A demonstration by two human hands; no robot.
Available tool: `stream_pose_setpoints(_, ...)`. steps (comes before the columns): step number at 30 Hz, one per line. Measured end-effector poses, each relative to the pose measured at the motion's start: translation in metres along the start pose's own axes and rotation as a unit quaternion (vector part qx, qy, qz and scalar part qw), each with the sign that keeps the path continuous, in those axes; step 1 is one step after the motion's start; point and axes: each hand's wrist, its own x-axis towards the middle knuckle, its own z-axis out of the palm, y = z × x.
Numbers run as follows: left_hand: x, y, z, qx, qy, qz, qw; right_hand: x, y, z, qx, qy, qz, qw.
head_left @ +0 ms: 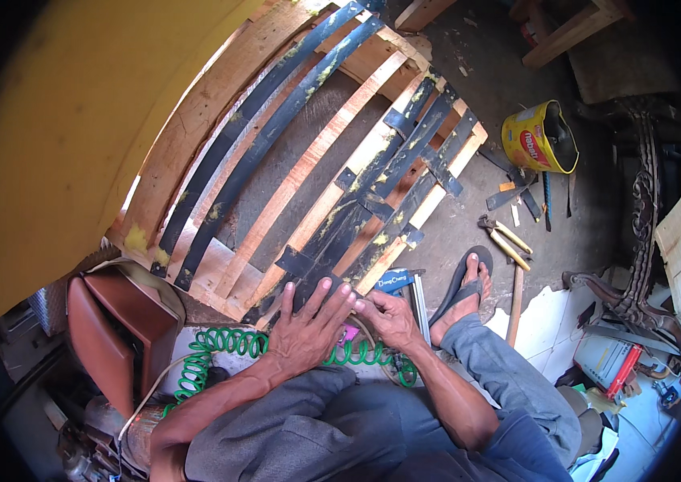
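Note:
A wooden seat or chair frame [314, 166] with long slats leans in front of me. Black webbing straps [340, 233] run along and across its right side, flecked with yellow foam scraps. My left hand [304, 333] lies with fingers stretched over the near end of a strap, pressing on the frame's lower edge. Close beside it, my right hand [393, 323] has its fingers bent and pinched at the same edge. Whatever is between those fingers is hidden. A blue tool [395, 279] with a metal body rests just beyond my right hand.
A green coiled air hose [236, 341] lies under my wrists. Pincers [509, 243] and a hammer [515, 305] lie right of my sandaled foot [461, 297]. Farther off are a yellow bucket [529, 140], strap scraps and a carved wooden piece [642, 201]. Brown cushions [108, 337] stand left.

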Motion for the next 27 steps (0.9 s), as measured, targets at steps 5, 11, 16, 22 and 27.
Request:
stream_pose_setpoints(5, 0.002, 0.0, -0.004, 0.003, -0.018, -0.003, 1.0, -0.008, 0.01, -0.01, -0.126, 0.083, 0.01, 0.988)
stream_pose_setpoints(11, 0.0, 0.003, 0.002, -0.03, 0.002, -0.001, 1.0, -0.014, 0.068, 0.003, -0.311, 0.217, -0.022, 0.925)
stream_pose_setpoints(16, 0.0, -0.001, -0.001, -0.051, -0.001, 0.011, 0.999, -0.017, 0.055, 0.008, -0.31, 0.212, 0.007, 0.927)
stream_pose_setpoints(22, -0.003, 0.002, 0.002, -0.074, 0.007, -0.004, 0.997, -0.026, 0.036, -0.061, -0.168, 0.209, 0.203, 0.942)
stream_pose_setpoints(27, -0.001, 0.001, 0.007, -0.1, 0.01, 0.006, 0.995, -0.076, -0.053, -0.041, -0.165, 0.228, 0.003, 0.96)
